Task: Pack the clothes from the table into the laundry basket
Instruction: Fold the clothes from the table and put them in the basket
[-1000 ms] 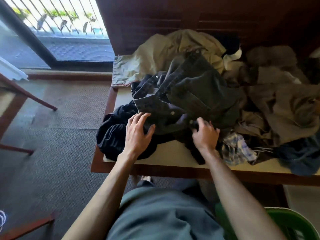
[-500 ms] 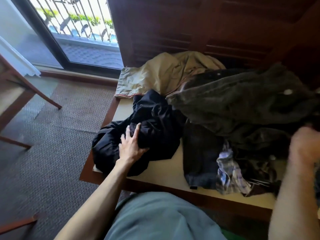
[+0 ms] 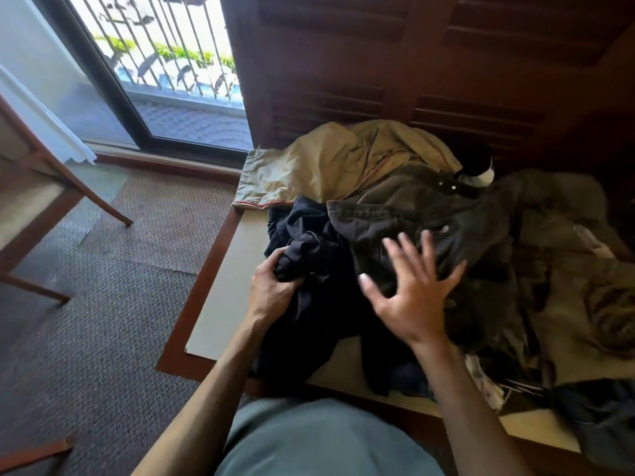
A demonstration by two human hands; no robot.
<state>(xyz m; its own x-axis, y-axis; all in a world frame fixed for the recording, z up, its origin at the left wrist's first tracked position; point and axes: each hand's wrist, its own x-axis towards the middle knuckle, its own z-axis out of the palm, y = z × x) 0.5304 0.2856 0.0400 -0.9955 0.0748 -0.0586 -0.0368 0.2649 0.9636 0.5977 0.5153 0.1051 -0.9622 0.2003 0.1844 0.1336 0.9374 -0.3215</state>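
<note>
A heap of clothes covers the low table [image 3: 220, 297]. My left hand [image 3: 275, 286] grips a bunched dark navy garment [image 3: 309, 266] near the table's left front. My right hand [image 3: 412, 290] hovers with spread fingers over a dark grey denim jacket [image 3: 429, 228] that lies just right of the navy one. A khaki garment [image 3: 336, 163] lies at the back left of the pile. More brownish and checked clothes [image 3: 563, 235] spread to the right. No laundry basket is in view.
A wooden chair [image 3: 41, 201] stands on the carpet to the left. A glass balcony door [image 3: 165, 80] is at the back left. Dark wooden louvred panels [image 3: 429, 70] rise behind the table. My lap is at the bottom edge.
My left hand went from resting flat on the navy garment to gripping it. My right hand let the grey jacket drop onto the pile and came back, fingers spread.
</note>
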